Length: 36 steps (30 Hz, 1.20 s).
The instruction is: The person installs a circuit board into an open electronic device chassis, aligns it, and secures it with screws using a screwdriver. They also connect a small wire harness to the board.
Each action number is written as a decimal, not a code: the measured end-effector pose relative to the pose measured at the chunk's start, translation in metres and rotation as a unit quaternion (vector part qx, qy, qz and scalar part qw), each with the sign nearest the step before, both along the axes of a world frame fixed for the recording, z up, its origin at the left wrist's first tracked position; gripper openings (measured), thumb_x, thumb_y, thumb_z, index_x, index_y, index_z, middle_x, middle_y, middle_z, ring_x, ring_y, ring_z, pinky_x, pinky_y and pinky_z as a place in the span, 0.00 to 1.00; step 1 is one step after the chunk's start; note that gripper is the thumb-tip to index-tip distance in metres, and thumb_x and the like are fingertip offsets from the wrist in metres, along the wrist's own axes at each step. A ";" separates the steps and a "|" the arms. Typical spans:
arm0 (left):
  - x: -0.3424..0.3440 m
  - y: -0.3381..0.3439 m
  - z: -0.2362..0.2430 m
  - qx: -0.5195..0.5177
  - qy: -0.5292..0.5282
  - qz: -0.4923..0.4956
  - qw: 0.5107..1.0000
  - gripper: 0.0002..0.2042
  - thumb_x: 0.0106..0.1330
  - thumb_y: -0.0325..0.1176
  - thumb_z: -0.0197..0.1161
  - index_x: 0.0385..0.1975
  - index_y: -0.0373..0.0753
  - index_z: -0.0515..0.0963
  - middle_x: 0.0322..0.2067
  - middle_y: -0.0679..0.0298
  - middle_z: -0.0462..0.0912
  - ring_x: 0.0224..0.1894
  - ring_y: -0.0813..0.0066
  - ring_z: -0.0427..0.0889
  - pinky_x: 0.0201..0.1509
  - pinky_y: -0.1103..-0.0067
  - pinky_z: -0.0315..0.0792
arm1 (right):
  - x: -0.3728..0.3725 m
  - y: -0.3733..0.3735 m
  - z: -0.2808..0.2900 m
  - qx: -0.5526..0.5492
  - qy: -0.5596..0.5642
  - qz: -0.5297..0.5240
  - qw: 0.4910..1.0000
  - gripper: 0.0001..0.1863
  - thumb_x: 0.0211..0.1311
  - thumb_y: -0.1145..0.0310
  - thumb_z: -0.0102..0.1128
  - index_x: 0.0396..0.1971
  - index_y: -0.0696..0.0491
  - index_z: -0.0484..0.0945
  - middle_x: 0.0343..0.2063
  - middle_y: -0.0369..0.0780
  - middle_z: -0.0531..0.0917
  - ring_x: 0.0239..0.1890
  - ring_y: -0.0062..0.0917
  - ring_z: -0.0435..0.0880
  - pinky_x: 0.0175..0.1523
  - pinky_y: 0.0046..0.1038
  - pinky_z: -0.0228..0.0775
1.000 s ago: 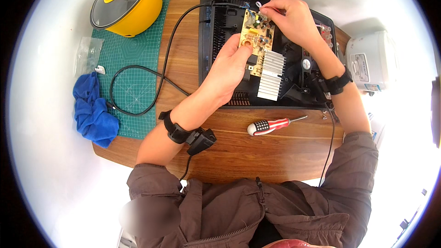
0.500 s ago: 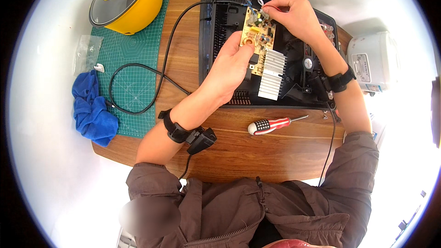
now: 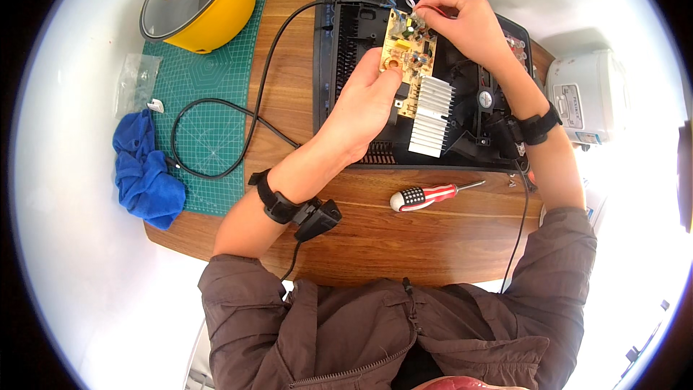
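Note:
An open black appliance housing [image 3: 473, 144] lies at the back of the wooden desk. Inside it, my left hand [image 3: 364, 101] grips a tan circuit board [image 3: 415, 50] by its left side, thumb on top near a copper coil. A silver finned heat sink [image 3: 432, 119] is attached along the board's lower part. My right hand [image 3: 469, 25] pinches a red wire [image 3: 440, 11] at a small connector by the board's top, beside a white looped wire and blue wires; the fingertips partly hide the connector. A red-and-white screwdriver [image 3: 426, 197] with a dark patterned end lies in front of the housing.
A yellow pot [image 3: 216, 18] with a lid sits on a green cutting mat [image 3: 202, 87]. A blue cloth [image 3: 144, 170] and clear bag [image 3: 133, 83] lie at left. A black cable [image 3: 271, 58] loops leftward from the housing. A white appliance [image 3: 585, 94] stands at right.
Both hands and the circuit board have shifted slightly right and a little upward. The same grips continue.

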State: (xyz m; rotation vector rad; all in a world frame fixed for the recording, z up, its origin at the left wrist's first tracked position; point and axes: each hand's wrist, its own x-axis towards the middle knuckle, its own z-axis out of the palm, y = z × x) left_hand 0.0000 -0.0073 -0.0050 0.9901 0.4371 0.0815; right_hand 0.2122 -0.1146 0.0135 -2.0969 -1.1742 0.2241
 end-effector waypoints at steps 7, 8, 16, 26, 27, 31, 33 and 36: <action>0.001 -0.001 -0.001 0.003 -0.009 -0.003 1.000 0.14 0.81 0.31 0.51 0.60 0.33 0.74 0.54 0.63 0.82 0.55 0.79 0.77 0.62 0.78 0.71 | 0.008 -0.004 0.000 0.084 0.153 0.005 0.985 0.09 0.68 0.71 0.67 0.43 0.58 0.88 0.38 0.33 0.89 0.41 0.12 0.84 0.51 0.19 0.76; 0.001 0.000 -0.002 0.006 -0.008 -0.005 1.000 0.14 0.81 0.31 0.51 0.60 0.33 0.74 0.54 0.63 0.82 0.55 0.79 0.77 0.62 0.78 0.71 | 0.006 -0.002 0.002 0.072 0.146 0.004 0.987 0.08 0.69 0.73 0.66 0.44 0.58 0.87 0.39 0.33 0.89 0.43 0.13 0.83 0.52 0.19 0.76; 0.002 0.000 -0.003 0.001 -0.007 0.000 1.000 0.14 0.81 0.30 0.50 0.60 0.33 0.74 0.54 0.63 0.82 0.54 0.79 0.78 0.61 0.78 0.72 | 0.018 -0.006 -0.001 0.066 0.220 0.032 0.973 0.10 0.72 0.72 0.61 0.49 0.57 0.83 0.39 0.36 0.88 0.38 0.15 0.81 0.47 0.20 0.74; 0.001 0.000 0.004 -0.023 0.001 0.002 1.000 0.15 0.80 0.29 0.50 0.61 0.33 0.73 0.54 0.61 0.82 0.55 0.77 0.79 0.61 0.77 0.73 | 0.009 -0.003 0.019 0.068 0.212 0.017 0.975 0.12 0.70 0.68 0.66 0.48 0.57 0.85 0.38 0.34 0.88 0.37 0.12 0.79 0.44 0.18 0.72; 0.001 0.000 0.004 -0.023 0.000 0.001 1.000 0.15 0.80 0.29 0.50 0.61 0.33 0.73 0.54 0.61 0.82 0.55 0.77 0.79 0.61 0.77 0.73 | 0.011 -0.004 0.018 0.056 0.205 0.001 0.977 0.11 0.70 0.68 0.68 0.47 0.57 0.86 0.37 0.33 0.88 0.38 0.12 0.79 0.44 0.18 0.71; 0.002 0.000 0.005 -0.021 -0.004 0.000 1.000 0.15 0.80 0.30 0.50 0.61 0.33 0.73 0.54 0.62 0.82 0.56 0.77 0.79 0.62 0.77 0.73 | 0.012 -0.005 0.012 0.054 0.156 0.000 0.986 0.09 0.68 0.69 0.69 0.42 0.57 0.89 0.35 0.31 0.88 0.36 0.11 0.80 0.43 0.17 0.73; 0.002 0.000 0.005 -0.019 -0.007 0.000 1.000 0.15 0.80 0.30 0.50 0.61 0.32 0.73 0.54 0.62 0.82 0.55 0.77 0.79 0.62 0.77 0.73 | 0.006 -0.003 0.012 0.035 0.105 -0.006 0.994 0.08 0.67 0.70 0.70 0.42 0.57 0.89 0.33 0.31 0.88 0.35 0.10 0.81 0.42 0.17 0.74; 0.002 0.001 0.003 -0.014 -0.007 0.000 1.000 0.15 0.80 0.30 0.50 0.60 0.32 0.74 0.54 0.62 0.82 0.55 0.78 0.79 0.62 0.77 0.72 | -0.007 0.000 0.021 -0.020 -0.015 -0.003 1.000 0.07 0.65 0.71 0.70 0.41 0.55 0.88 0.30 0.32 0.88 0.33 0.12 0.82 0.43 0.19 0.76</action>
